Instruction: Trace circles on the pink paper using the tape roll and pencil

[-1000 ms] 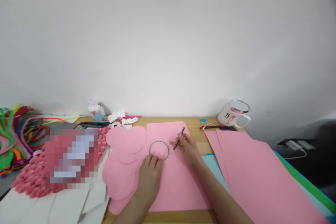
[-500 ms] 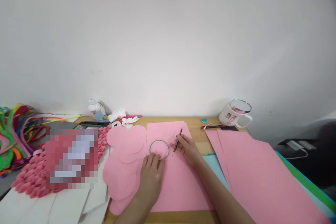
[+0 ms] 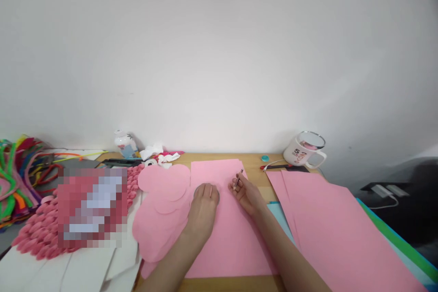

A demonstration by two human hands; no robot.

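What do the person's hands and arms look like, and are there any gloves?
No gloves! The left hand and right hand are bare, with five-fingered human shapes. Both forearms are bare too: no sleeve, watch or bracelet shows.

In the middle of the surface (image 3: 212,284) I can see a paper sheet (image 3: 236,242) bearing what seems to be a ring (image 3: 219,198), mostly hidden beneath the left hand (image 3: 203,210), while the right hand (image 3: 247,194), with a pencil (image 3: 238,179) in it, is over the sheet to the ring's right. Left of the sheet lie overlapping cut-outs (image 3: 159,223), with a bottle (image 3: 126,145) farther back by the wall (image 3: 219,64) and strips (image 3: 15,182) at the far left. Over on the right are more sheets (image 3: 342,223), a mug (image 3: 297,153) behind them.
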